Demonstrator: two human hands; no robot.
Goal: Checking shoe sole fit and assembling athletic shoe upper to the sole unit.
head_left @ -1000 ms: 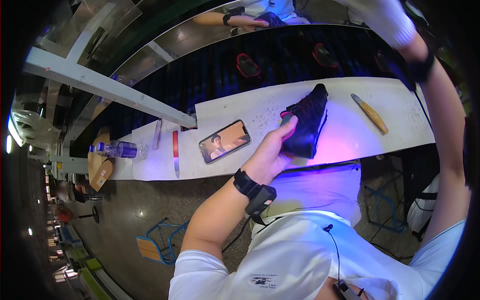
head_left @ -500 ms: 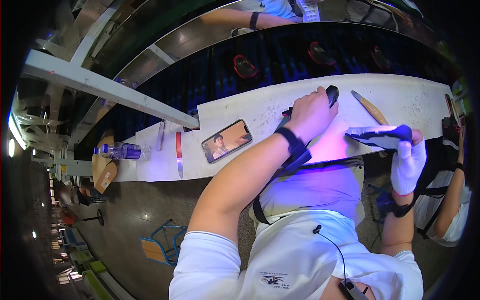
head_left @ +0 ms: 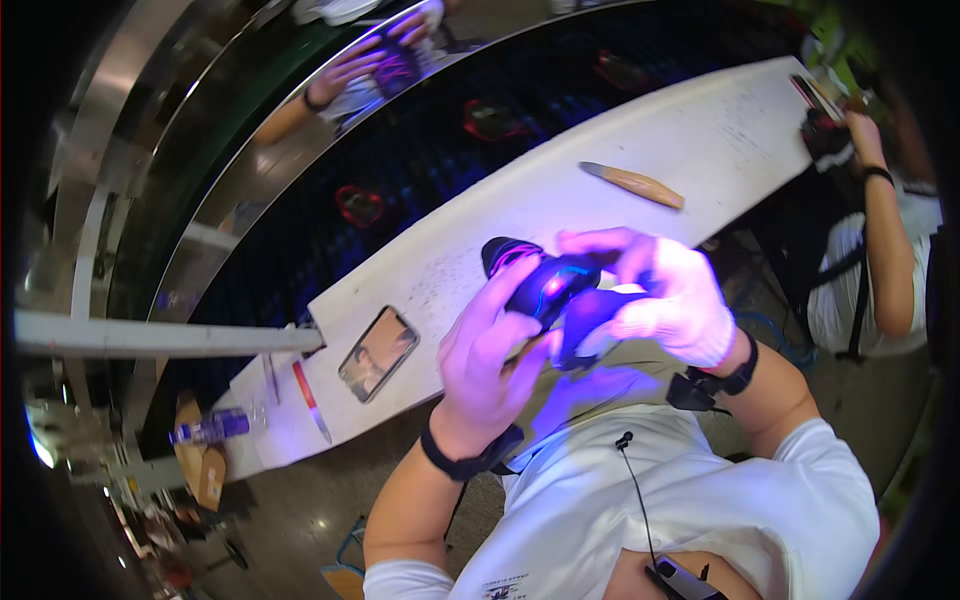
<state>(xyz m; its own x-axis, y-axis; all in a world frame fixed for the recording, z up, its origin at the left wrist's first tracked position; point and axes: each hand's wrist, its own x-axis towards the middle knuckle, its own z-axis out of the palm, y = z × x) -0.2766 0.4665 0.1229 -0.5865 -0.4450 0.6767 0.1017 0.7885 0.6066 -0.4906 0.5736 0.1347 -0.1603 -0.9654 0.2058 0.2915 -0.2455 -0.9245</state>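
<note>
My bare left hand grips a dark shoe with pink-lit laces, held above the near edge of the white bench. A white glove covers my right hand, with some fingertips bare. It holds a dark piece that looks like a shoe sole against the shoe's near end; blur and fingers hide how the two meet. Beyond my hands lies a wooden-handled brush or knife. To the left, a phone rests on the bench.
A red-handled knife and a plastic bottle lie at the bench's left end. Behind the bench runs a dark conveyor carrying shoes. A metal post juts in from the left. Another person's arm is at the right.
My left hand has lifted the shoe off the bench and drawn it nearer. My right hand has brought the sole-like piece leftward to it. The view has turned.
</note>
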